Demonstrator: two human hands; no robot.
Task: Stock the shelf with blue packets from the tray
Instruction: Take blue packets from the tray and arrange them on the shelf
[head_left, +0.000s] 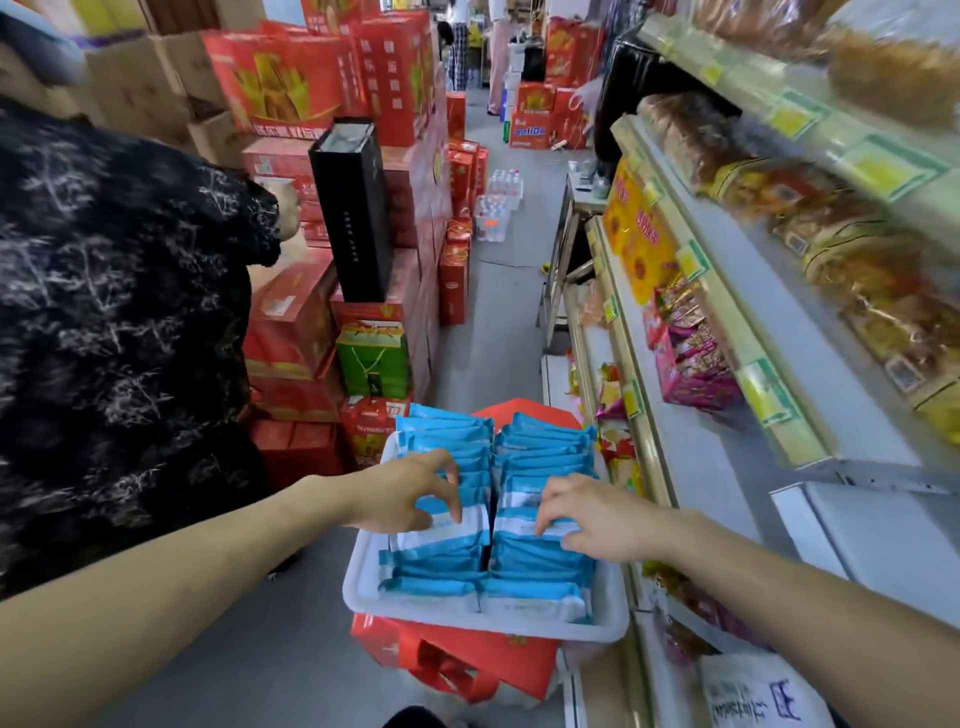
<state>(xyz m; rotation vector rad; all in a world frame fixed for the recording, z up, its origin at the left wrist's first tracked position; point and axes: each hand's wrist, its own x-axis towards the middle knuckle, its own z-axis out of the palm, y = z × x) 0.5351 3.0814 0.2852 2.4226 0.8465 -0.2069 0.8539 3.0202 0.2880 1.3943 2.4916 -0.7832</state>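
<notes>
Reaching into the white plastic tray (359, 582), propped on a red gift box (488, 667) beside the pale metal shelf (698, 452) so it's handy, left hand (408, 493) pinches some upright blue plastic packets (447, 553) and right hand (589, 514) curls round the next row, probably grabbing bunches.
</notes>
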